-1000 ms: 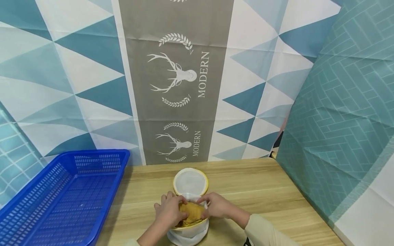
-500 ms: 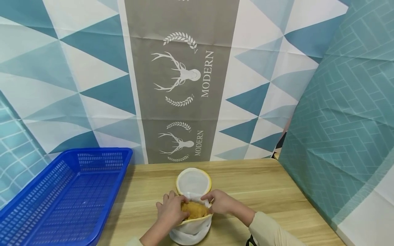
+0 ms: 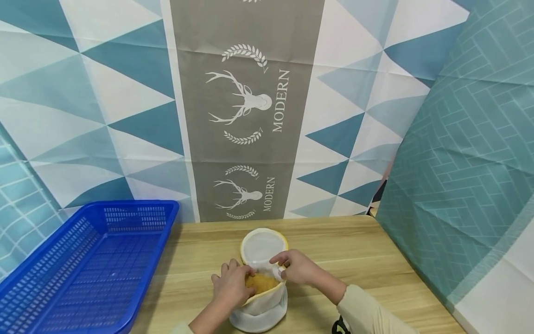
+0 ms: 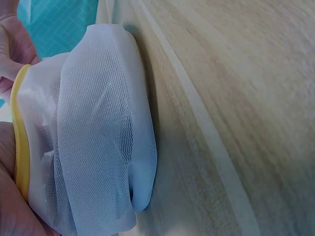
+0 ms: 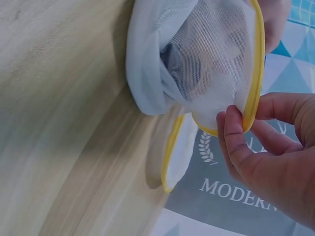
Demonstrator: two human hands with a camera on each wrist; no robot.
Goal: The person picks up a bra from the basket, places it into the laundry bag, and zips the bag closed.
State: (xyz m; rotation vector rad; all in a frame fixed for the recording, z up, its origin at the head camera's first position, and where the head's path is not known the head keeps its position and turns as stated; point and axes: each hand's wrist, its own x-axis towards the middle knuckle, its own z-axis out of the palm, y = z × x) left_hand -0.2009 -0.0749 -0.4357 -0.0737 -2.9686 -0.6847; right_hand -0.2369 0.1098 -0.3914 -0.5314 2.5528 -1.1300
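A white mesh laundry bag [image 3: 267, 302] with yellow zipper trim stands on the table, its round lid [image 3: 263, 247] folded back behind it. Inside sits a bunched mustard-yellow cloth [image 3: 262, 283]. My left hand [image 3: 231, 285] grips the left side of the rim, its thumb inside the opening. On the far right side, my right hand [image 3: 298, 268] pinches the rim between thumb and fingers. The right wrist view shows these fingertips on either side of the yellow trim, the mesh bag [image 5: 209, 64] hanging in folds below. Soft folds of mesh [image 4: 98, 123] bulge near the table in the left wrist view.
A large blue plastic basket [image 3: 167, 246] stands left of the bag. The wood-grain table [image 3: 354, 260] reaches back to a patterned wall covering [image 3: 238, 116]. A teal sheet [image 3: 463, 162] hangs along the right side.
The mustard-yellow cloth sits lower in the bag. My right hand has shifted slightly up and right, drawing the rim up. My left hand stays at the left rim.
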